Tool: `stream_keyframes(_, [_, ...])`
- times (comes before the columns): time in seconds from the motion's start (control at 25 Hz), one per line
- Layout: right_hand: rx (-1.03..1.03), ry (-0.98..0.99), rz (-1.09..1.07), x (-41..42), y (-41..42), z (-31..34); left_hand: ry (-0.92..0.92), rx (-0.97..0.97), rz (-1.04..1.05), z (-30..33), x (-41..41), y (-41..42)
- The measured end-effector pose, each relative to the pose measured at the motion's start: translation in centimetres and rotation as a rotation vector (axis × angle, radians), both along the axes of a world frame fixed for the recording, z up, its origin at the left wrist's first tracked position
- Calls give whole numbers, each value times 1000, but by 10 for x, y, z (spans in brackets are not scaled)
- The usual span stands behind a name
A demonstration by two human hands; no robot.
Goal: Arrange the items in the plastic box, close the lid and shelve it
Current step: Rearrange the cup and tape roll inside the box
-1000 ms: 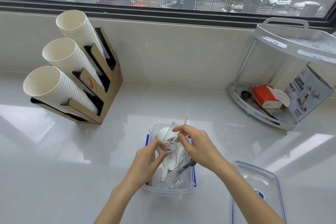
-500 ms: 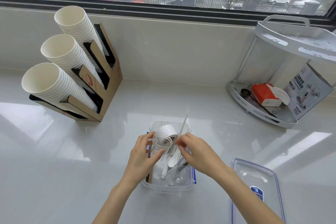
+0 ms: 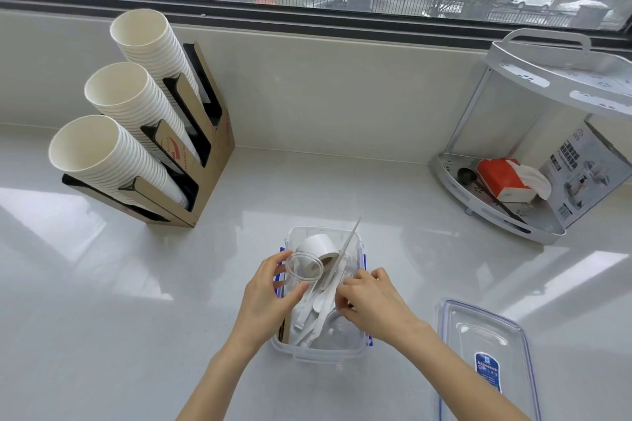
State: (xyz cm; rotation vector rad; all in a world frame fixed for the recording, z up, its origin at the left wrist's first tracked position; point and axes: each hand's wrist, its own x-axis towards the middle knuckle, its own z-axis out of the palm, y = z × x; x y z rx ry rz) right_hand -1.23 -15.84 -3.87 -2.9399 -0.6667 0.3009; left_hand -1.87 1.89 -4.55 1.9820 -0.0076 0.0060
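Here your plastic box [image 3: 319,350] sits at the near edge of the table [image 3: 136,301], roughly midway along it, its lid [image 3: 487,352] lying flat just to the right. Your left hand [image 3: 270,297] is curled around a clear plastic cup [image 3: 302,272], thumb in front and fingers behind its wall, tilted with its mouth towards you over the box's left side. Your right hand [image 3: 371,299] has its fingertips pinched together among the white plastic cutlery [image 3: 319,306]; exactly which piece it holds I cannot tell. All of this looks light, thin and slick: the cup will flex or crack if you squeeze, so hold it low on the wall, gently. The cutlery is stiff but springy, best taken by the handles. The roll of white tape [image 3: 316,246] rests at the box's far end. Compared with half a second ago, the cup is turned more towards you and your right hand has dropped lower into the box.
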Motion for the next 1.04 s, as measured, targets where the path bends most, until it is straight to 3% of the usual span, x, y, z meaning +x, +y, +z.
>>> stream_keyframes(0.32, [591, 91, -250, 14, -18, 53, 10, -19, -2, 3, 2, -2])
stream_keyframes(0.48, [741, 55, -373, 29, -15, 73, -20, -26, -67, 15, 0, -9])
stream_keyframes(0.68, [698, 74, -451, 33, 4, 58, -38, -20, -99, 20, -3, -15])
stream_keyframes(1.04, [539, 177, -404, 27, 15, 31, -16, -49, -114, 11, -3, -18])
